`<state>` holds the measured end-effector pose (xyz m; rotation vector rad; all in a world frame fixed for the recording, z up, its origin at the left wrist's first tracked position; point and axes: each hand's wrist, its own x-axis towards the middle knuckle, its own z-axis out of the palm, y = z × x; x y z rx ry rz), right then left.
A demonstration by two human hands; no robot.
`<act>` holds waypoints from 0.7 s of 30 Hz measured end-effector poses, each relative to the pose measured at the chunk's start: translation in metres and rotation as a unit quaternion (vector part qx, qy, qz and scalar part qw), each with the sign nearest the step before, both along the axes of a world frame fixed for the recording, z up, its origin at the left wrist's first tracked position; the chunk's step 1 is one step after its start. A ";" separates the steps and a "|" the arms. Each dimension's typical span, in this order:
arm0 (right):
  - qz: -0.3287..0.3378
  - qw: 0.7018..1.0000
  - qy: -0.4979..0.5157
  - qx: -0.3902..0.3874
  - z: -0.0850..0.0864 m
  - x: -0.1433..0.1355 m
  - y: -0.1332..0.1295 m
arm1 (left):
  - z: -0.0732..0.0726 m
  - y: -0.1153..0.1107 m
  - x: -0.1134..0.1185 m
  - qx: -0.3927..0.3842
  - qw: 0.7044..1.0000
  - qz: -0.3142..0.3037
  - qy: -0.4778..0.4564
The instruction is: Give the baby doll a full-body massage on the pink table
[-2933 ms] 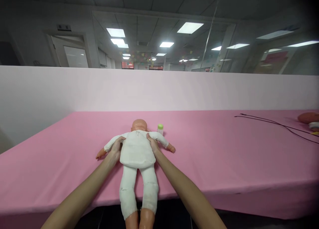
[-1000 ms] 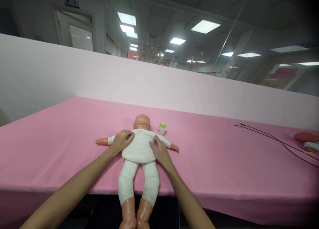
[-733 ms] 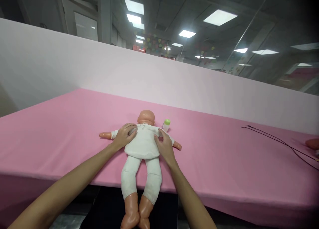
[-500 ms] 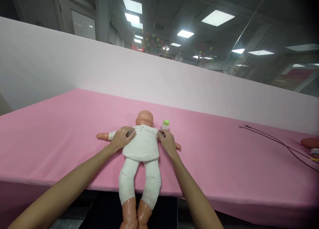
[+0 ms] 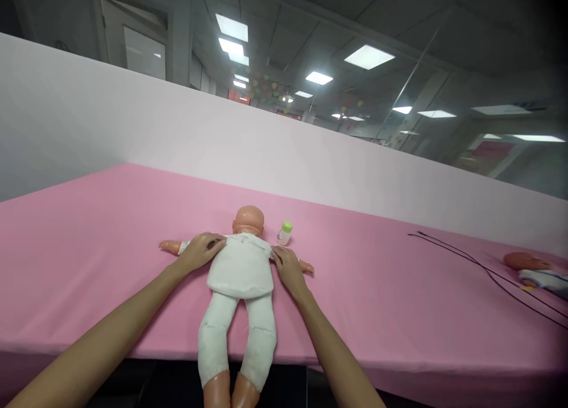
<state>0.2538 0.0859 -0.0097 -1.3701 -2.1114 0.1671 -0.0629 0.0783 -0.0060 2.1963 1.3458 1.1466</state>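
A bald baby doll with a white cloth body lies lengthwise in front of me, its face not showing. Its arms are spread to the sides, and its lower legs reach past the table's near edge. My left hand is closed around the doll's left-side shoulder in the picture, fingers and thumb curled at the cloth. On the other shoulder, my right hand grips the upper arm with bent fingers. Just beyond the right hand stands a small clear bottle with a green cap.
A pink cloth covers the table. Thin black cables run across its right side, beside a second doll cut off by the frame. Behind the table rises a low white wall with glass above it.
My view has shifted slightly, bringing more of the second doll into sight. Both hands stay at the doll's shoulders, and the bottle now shows more fully beyond the right hand.
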 end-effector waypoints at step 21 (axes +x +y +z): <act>-0.031 0.999 -0.016 0.002 0.051 0.042 0.074 | 0.070 0.084 0.202 -0.427 0.786 -0.061 -0.444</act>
